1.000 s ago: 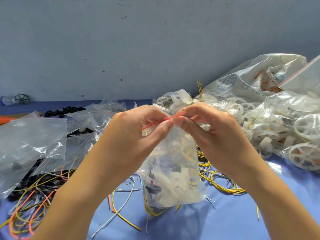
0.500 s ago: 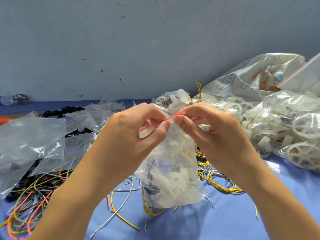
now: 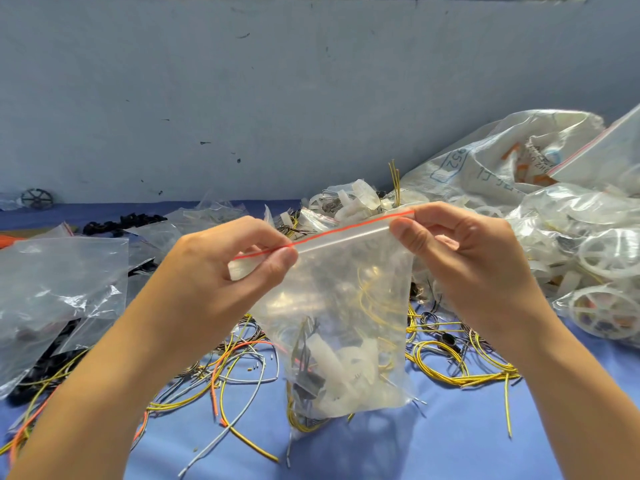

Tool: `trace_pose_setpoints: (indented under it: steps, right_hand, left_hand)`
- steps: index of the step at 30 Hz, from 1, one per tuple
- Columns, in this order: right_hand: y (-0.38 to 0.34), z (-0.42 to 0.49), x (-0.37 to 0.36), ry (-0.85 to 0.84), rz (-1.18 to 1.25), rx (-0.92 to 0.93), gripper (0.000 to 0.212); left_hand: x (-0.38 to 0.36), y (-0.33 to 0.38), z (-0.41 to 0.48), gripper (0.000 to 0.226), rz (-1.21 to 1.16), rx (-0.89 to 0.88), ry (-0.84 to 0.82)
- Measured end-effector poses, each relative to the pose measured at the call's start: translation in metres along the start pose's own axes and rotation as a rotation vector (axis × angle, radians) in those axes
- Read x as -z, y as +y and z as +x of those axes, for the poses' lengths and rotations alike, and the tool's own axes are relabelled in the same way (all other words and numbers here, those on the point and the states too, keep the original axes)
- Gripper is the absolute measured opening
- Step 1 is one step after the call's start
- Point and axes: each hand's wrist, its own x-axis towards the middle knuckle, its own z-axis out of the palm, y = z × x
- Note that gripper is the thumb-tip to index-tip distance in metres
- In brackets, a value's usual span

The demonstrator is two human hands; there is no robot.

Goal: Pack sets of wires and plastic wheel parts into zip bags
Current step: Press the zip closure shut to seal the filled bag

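Observation:
I hold a clear zip bag (image 3: 349, 306) upright above the blue table. Its red zip strip runs between my hands. My left hand (image 3: 221, 271) pinches the strip's left part between thumb and fingers. My right hand (image 3: 460, 254) pinches the strip's right end. Inside the bag lie white plastic wheel parts (image 3: 343, 365), yellow wire and some dark pieces. Loose yellow, grey and orange wires (image 3: 228, 372) lie on the table under and around the bag.
Empty clear bags (image 3: 55, 282) are piled at the left over black parts. Packed bags of white wheels (image 3: 599, 258) and a large woven sack (image 3: 491, 168) fill the right. A grey wall (image 3: 277, 98) stands behind. The blue table (image 3: 450, 445) shows bare cloth in front.
My hands have slid apart along the red zip strip, the right one toward the right end. The bag top now shows stretched wide between them.

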Motion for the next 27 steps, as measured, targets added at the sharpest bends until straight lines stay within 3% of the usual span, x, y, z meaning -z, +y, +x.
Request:
trace_pose_setpoints:
  steps: [9, 16, 22, 24, 27]
  right_hand:
    - [0.011, -0.002, 0.012, 0.057, 0.039, -0.082, 0.01]
    - [0.017, -0.002, 0.017, 0.078, 0.064, -0.105, 0.012]
    - [0.006, 0.001, 0.015, 0.097, 0.151, -0.092, 0.01]
    - [-0.006, 0.003, 0.015, 0.108, 0.031, 0.0, 0.021]
    - [-0.027, -0.001, 0.004, 0.015, -0.362, 0.22, 0.034]
  left_hand:
    - [0.01, -0.015, -0.007, 0.007, -0.026, 0.067, 0.032]
    - [0.013, -0.028, -0.01, 0.024, -0.142, 0.116, 0.057]
    - [0.007, -0.016, -0.008, 0.009, -0.207, 0.111, 0.203]
    - [0.006, -0.007, -0.006, 0.007, -0.182, 0.068, 0.243]
    - [-0.005, 0.009, -0.003, 0.004, -0.124, -0.027, 0.233]
